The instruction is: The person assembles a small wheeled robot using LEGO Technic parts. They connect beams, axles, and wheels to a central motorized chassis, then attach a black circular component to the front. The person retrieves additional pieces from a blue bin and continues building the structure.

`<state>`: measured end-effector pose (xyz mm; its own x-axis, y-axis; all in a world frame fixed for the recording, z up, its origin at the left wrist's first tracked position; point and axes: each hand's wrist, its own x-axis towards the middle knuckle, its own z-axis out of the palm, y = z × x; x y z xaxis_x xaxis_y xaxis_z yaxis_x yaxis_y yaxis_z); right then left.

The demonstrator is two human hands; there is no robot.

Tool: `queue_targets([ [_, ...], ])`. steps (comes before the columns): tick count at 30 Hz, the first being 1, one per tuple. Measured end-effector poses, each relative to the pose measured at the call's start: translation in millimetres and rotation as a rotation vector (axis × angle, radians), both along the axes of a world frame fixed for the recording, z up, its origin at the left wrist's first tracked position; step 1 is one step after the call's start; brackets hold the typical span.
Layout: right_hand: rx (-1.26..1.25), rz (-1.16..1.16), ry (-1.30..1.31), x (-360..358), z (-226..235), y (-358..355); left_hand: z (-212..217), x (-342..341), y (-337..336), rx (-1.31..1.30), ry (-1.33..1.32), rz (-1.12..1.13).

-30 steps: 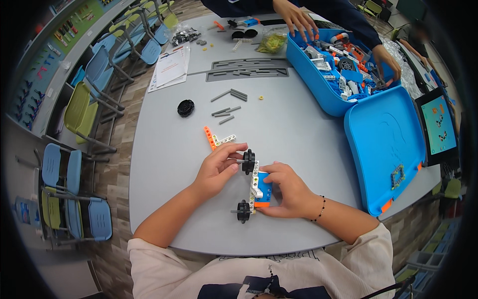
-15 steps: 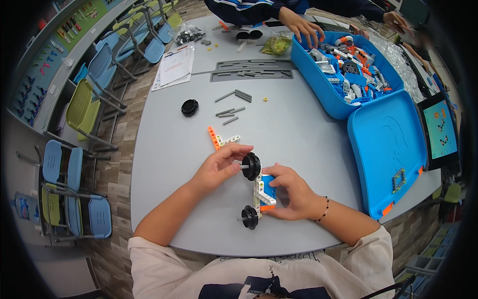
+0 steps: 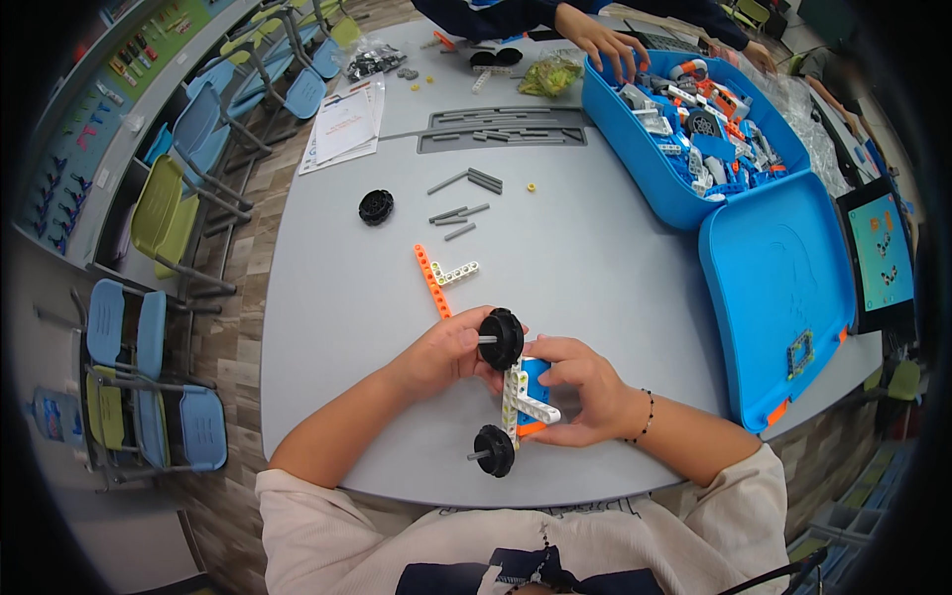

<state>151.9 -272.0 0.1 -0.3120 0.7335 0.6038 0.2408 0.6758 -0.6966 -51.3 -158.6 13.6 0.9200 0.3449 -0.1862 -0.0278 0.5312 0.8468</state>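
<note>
My right hand grips a small toy vehicle by its blue block, thumb and fingers around the right side. The model has a white beam frame, an orange piece at its lower end and two black wheels, the upper wheel and the lower wheel, with grey axles poking out leftward. My left hand is closed around the upper wheel's left and underside; some fingertips are hidden behind it. Just beyond lies an orange beam joined to a white angled beam.
Grey axles and a loose black wheel lie farther off. A long grey tray holds more axles. At far right stands a blue bin full of parts, its lid open, with another person's hand at its rim.
The toy vehicle has tilted and its lower wheel has dropped a little toward me. My left hand has moved down and closed in around the upper wheel. The other person's far arm has shifted.
</note>
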Motion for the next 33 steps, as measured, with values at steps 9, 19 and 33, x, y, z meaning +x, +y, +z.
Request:
queue_targets([
  [9, 0.002, -0.003, 0.016, -0.4, 2.9, -0.6, -2.8, 3.7, -3.5, 0.039, 0.002, 0.042],
  [19, 0.008, -0.005, 0.044, -2.5, 2.2, -2.7, -7.5, 3.1, -7.5, -0.021, -0.090, 0.032],
  [33, 0.060, -0.034, 0.045, -4.6, 2.3, -2.1, -11.1, 5.4, -14.2, -0.054, -0.181, 0.092],
])
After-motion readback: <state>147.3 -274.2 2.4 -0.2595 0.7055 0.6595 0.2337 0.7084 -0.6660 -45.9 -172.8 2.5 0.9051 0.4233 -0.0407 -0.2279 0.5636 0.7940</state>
